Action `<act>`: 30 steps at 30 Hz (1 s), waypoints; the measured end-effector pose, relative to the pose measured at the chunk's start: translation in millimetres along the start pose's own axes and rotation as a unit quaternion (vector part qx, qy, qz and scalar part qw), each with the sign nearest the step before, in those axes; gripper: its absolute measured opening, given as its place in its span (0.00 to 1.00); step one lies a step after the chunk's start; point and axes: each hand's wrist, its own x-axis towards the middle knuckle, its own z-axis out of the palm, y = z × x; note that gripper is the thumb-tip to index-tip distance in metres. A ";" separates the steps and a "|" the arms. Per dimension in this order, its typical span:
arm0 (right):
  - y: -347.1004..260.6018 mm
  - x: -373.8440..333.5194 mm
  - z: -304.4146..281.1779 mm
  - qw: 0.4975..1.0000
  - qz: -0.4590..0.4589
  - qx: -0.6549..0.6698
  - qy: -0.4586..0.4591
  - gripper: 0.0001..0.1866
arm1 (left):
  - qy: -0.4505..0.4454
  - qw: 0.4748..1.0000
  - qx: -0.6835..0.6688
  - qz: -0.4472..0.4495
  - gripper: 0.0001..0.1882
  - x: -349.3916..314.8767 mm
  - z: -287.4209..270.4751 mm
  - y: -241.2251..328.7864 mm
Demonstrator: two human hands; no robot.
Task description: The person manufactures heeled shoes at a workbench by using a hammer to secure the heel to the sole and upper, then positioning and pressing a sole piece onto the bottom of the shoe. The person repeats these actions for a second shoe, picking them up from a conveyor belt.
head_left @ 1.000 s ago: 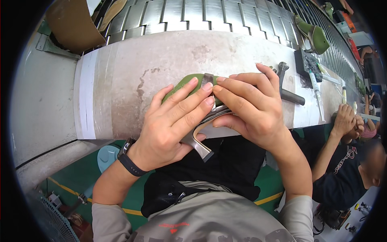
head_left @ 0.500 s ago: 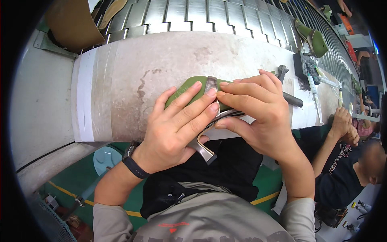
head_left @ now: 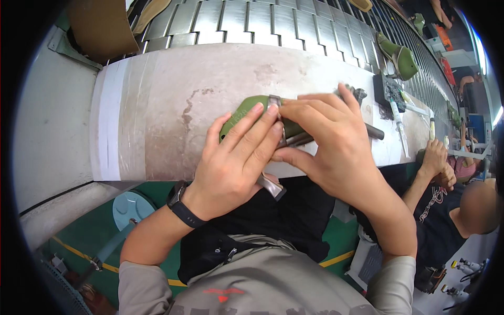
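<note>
A green shoe last [head_left: 237, 116] lies over the near part of the worktop, with a shiny dark strap [head_left: 274, 100] across it. My left hand [head_left: 231, 163] grips the last, its fingers laid across the surface and its thumb hidden beneath. My right hand [head_left: 331, 134] presses its fingertips onto the strap, with the thumb at the last's near edge. Below my left fingers a metallic shoe heel [head_left: 273, 187] sticks out toward me. Past my right hand lies a hammer, its dark handle [head_left: 375, 131] showing.
A pale worktop [head_left: 168, 115] spans the front, with a metal slat conveyor [head_left: 252, 23] behind it. A green last with a strap [head_left: 399, 58] rests at the far right. Nearby are a black block [head_left: 387, 89] and a syringe [head_left: 399, 128]. A co-worker's hands [head_left: 438, 163] are at right.
My right hand has shifted slightly left along the strap, its fingers more curled. The heel shows less between my hands. The view has shifted slightly.
</note>
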 end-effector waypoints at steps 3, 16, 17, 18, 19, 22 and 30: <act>12.3 -12.1 8.1 0.994 -0.032 -0.036 0.102 0.36 | -0.046 0.999 -0.020 -0.014 0.52 0.8 -16.3 3.4; 47.9 -25.7 6.5 0.989 -0.026 0.042 0.136 0.31 | -0.120 0.971 -0.204 -0.038 0.41 69.9 3.8 -24.6; 46.4 -23.9 3.8 0.989 -0.021 0.052 0.134 0.29 | -0.121 0.974 -0.186 -0.050 0.39 68.0 4.1 -23.2; 46.7 -22.4 1.1 0.992 -0.019 0.050 0.116 0.26 | -0.122 0.971 -0.199 -0.044 0.37 67.9 4.4 -24.4; 47.8 -22.7 -2.7 0.995 0.001 0.062 0.080 0.28 | -0.126 0.970 -0.199 -0.055 0.37 67.1 4.8 -24.2; 57.5 -28.6 -1.6 0.998 0.022 0.046 0.049 0.32 | -0.138 0.967 -0.206 -0.054 0.37 68.9 3.8 -24.1; 109.2 -100.4 43.0 0.948 0.201 0.071 0.238 0.22 | -0.149 0.980 -0.122 -0.055 0.40 59.9 -12.6 0.5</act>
